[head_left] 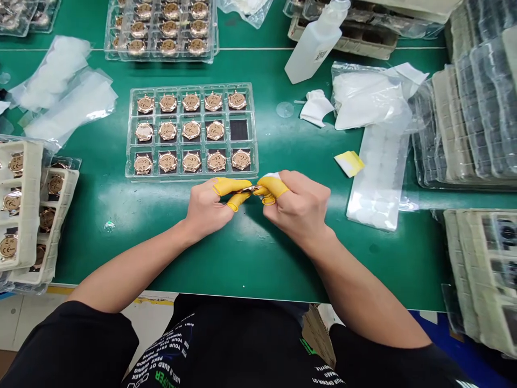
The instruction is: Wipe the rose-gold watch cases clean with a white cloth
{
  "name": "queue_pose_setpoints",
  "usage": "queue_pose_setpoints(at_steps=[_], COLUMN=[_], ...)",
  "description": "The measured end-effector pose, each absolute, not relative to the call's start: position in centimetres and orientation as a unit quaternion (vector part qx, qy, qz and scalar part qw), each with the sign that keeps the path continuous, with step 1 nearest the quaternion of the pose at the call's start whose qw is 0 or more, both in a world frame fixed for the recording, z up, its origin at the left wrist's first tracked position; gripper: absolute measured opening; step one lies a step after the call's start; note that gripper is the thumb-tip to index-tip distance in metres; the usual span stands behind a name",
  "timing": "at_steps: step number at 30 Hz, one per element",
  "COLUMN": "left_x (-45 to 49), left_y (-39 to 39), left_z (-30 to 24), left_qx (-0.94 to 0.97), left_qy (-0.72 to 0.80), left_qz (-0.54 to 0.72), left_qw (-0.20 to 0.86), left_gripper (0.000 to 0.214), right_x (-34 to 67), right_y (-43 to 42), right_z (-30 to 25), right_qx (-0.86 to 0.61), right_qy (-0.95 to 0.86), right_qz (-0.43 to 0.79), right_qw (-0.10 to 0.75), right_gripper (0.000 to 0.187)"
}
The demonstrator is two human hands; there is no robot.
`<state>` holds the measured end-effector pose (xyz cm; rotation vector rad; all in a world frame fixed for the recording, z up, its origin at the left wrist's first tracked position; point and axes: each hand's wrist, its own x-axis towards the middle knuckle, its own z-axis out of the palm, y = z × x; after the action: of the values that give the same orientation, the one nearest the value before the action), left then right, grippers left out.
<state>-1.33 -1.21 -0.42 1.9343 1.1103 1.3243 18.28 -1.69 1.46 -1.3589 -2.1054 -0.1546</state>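
Observation:
Between my two hands, just in front of the clear tray (191,113), a small rose-gold watch case (251,188) is held nearly edge-on, mostly hidden by fingers. My left hand (214,202), in yellow finger cots, pinches its left side. My right hand (294,202), also in yellow finger cots, presses against its right side with a bit of white wipe (272,175) showing between the fingers. In the tray, rose-gold watch cases lie with their printed backs up, one per compartment. The middle compartment (238,130) of the right column holds no watch case, only a dark pad.
Stacked watch trays stand at the left (20,205) and the back (161,32). A white bottle (313,48), a crumpled wipe (317,108), a yellow-white piece (349,163) and plastic bags (379,178) lie to the right. Further tray stacks (476,108) line the right edge.

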Motion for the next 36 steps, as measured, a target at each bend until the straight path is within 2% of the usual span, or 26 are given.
queue_pose_setpoints(at_steps=[3, 5, 8, 10, 12, 15, 17, 19, 27, 32, 36], left_x=[-1.7, -2.0, -2.1, -1.8, -1.3, -0.7, -0.6, -0.6, -0.4, -0.5, -1.1], left_y=[-0.9, -0.7, -0.6, -0.6, -0.6, -0.4, -0.1, 0.0, -0.1, -0.3, -0.8], left_z=[-0.5, -0.6, -0.7, -0.8, -0.9, -1.2, -1.3, -1.3, -1.2, -0.9, -0.8], left_qx=[0.74, 0.754, 0.769, 0.743, 0.669, 0.534, 0.492, 0.477, 0.53, 0.524, 0.587], left_qy=[0.402, 0.391, 0.37, 0.382, 0.418, 0.438, 0.414, 0.391, 0.394, 0.375, 0.393], left_qz=[0.48, 0.472, 0.47, 0.479, 0.49, 0.503, 0.508, 0.507, 0.505, 0.497, 0.454], left_qw=[0.247, 0.236, 0.226, 0.27, 0.372, 0.519, 0.573, 0.602, 0.556, 0.581, 0.543], left_gripper=[0.016, 0.017, 0.022, 0.018, 0.011, 0.029, 0.039, 0.043, 0.04, 0.038, 0.023], right_x=[17.4, 16.8, 16.5, 16.8, 17.4, 18.7, 19.4, 19.7, 17.4, 17.1, 17.1], right_y=[-2.0, -2.2, -2.3, -2.1, -1.9, -1.8, -2.0, -2.3, -2.9, -2.8, -3.1], right_z=[1.7, 2.0, 2.9, 3.6, 4.0, 4.3, 4.3, 4.3, 3.1, 2.7, 2.1], right_qx=[-0.549, -0.577, -0.548, -0.496, -0.493, -0.54, -0.516, -0.485, -0.495, -0.486, -0.477], right_qy=[-0.758, -0.679, -0.482, -0.4, -0.442, -0.633, -0.726, -0.764, -0.67, -0.694, -0.749], right_qz=[0.081, 0.273, 0.605, 0.718, 0.684, 0.387, 0.193, 0.11, 0.27, 0.203, 0.079], right_qw=[0.344, 0.363, 0.319, 0.282, 0.307, 0.397, 0.41, 0.412, 0.483, 0.491, 0.452], right_gripper=[0.012, 0.015, 0.019, 0.02, 0.024, 0.024, 0.014, 0.012, 0.017, 0.013, 0.023])
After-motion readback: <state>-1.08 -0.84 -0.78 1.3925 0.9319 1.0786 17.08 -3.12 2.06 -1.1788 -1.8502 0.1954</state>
